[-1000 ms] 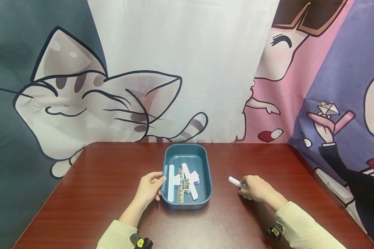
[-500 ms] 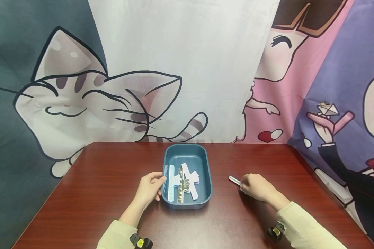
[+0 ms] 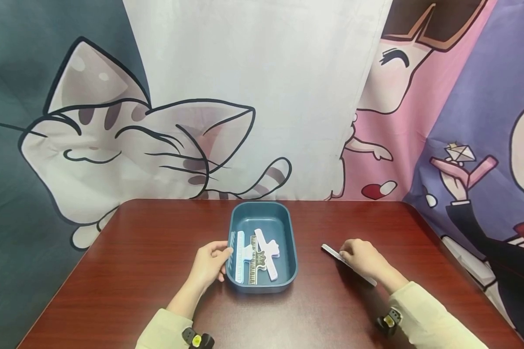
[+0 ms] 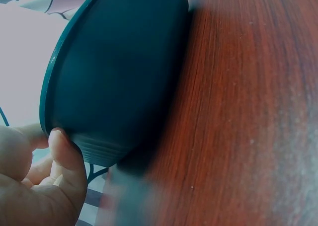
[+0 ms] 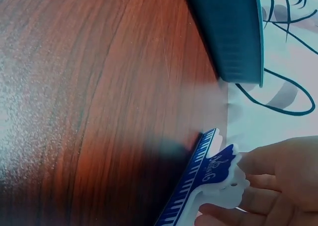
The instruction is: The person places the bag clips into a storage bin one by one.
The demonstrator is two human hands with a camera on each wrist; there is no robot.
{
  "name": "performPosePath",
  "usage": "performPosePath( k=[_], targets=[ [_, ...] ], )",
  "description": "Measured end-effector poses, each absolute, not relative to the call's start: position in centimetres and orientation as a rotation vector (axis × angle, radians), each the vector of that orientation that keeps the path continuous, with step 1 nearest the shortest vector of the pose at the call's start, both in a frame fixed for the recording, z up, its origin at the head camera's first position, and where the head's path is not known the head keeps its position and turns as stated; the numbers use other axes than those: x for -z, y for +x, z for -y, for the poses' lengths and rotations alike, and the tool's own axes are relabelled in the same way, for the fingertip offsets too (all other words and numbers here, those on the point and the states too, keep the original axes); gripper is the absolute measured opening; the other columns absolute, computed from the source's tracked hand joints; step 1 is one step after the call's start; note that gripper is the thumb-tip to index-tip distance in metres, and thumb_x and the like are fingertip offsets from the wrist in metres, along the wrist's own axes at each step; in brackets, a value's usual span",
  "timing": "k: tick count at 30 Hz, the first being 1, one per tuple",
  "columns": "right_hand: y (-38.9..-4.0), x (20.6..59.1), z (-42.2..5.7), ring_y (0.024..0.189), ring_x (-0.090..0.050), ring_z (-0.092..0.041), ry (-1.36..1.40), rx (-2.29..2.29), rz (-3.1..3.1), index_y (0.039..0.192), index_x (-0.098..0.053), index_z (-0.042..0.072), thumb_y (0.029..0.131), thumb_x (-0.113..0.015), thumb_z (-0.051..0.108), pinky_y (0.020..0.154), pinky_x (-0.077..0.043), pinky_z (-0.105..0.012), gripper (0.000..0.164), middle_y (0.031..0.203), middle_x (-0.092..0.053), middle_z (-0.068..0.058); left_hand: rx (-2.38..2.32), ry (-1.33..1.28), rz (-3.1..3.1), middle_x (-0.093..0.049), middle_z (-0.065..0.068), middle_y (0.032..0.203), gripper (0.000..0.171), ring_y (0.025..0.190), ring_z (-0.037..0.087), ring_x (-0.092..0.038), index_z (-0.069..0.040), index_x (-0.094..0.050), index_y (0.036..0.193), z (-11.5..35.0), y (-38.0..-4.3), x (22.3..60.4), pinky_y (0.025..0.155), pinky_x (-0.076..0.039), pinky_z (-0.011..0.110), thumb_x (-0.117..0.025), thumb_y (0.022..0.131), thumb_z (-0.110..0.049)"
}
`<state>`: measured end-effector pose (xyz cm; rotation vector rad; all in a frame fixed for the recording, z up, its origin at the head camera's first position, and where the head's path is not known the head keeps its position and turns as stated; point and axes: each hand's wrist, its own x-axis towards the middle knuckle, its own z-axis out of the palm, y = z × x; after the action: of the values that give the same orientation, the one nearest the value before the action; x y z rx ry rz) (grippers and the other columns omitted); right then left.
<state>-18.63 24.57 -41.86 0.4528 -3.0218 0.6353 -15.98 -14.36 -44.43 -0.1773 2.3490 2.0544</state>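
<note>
My right hand (image 3: 364, 259) pinches a page clip by its handle, right of the plastic box. That page clip (image 5: 194, 179) is blue and white, with piano-key stripes and white lettering, and its long edge is low over the table in the right wrist view. My left hand (image 3: 210, 264) holds the near-left rim of the dark teal box (image 3: 294, 247), thumb on the outer wall in the left wrist view. Inside lie a light blue clip (image 3: 240, 257), a black-and-gold clip (image 3: 253, 271) and a pale lilac clip (image 3: 270, 266), the last one slanted.
The reddish-brown wooden table (image 3: 166, 223) bears the box near its far edge. A cartoon-printed cloth (image 3: 262, 97) hangs right behind. Dark devices, including a wrist camera (image 3: 388, 321), sit at both cuffs.
My right hand has shifted slightly up and to the right, and the clip has turned so its full long edge shows under the hand. My left hand and the box stay still.
</note>
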Motion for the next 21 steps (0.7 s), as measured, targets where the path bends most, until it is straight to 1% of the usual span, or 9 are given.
performPosePath(
  k=[4, 9, 15, 21],
  targets=[
    [-18.94, 42.05, -24.92, 0.075, -0.061, -0.021, 0.440, -0.675, 3.003, 0.085, -0.072, 0.004, 0.090, -0.068, 0.005, 0.071, -0.054, -0.046, 0.007, 0.080, -0.068, -0.004, -2.049, -0.177, -2.354, -0.054, 0.005, 0.059, 0.034, 0.040, 0.010, -0.046, 0.012, -0.062, 0.125, 14.38, -16.00, 44.44, 0.035, -0.042, 0.020, -0.068, 0.096, -0.005],
    [-19.19, 42.13, -25.16, 0.079, -0.065, -0.026, 0.411, -0.704, 2.995, 0.089, -0.074, -0.001, 0.094, -0.064, 0.004, 0.075, -0.055, -0.051, 0.012, 0.084, -0.071, -0.008, -2.050, -0.180, -2.351, -0.055, 0.005, 0.059, 0.034, 0.040, 0.009, -0.046, 0.012, -0.062, 0.125, 14.39, -16.04, 44.51, 0.035, -0.042, 0.020, -0.068, 0.096, -0.005],
    [-19.33, 42.28, -25.23, 0.074, -0.060, -0.023, 0.376, -0.686, 3.018, 0.092, -0.072, -0.005, 0.098, -0.059, 0.007, 0.073, -0.055, -0.050, 0.019, 0.079, -0.065, -0.007, -2.053, -0.185, -2.344, -0.056, 0.006, 0.061, 0.033, 0.042, 0.010, -0.047, 0.011, -0.062, 0.125, 14.41, -16.06, 44.48, 0.035, -0.042, 0.020, -0.067, 0.096, -0.004],
    [-19.52, 42.56, -25.53, 0.076, -0.063, -0.025, 0.371, -0.671, 3.006, 0.092, -0.072, -0.005, 0.097, -0.061, 0.007, 0.073, -0.055, -0.052, 0.018, 0.083, -0.069, -0.010, -2.053, -0.179, -2.345, -0.056, 0.006, 0.062, 0.034, 0.043, 0.011, -0.047, 0.012, -0.062, 0.126, 14.38, -16.02, 44.45, 0.035, -0.043, 0.020, -0.067, 0.096, -0.004]
  ],
)
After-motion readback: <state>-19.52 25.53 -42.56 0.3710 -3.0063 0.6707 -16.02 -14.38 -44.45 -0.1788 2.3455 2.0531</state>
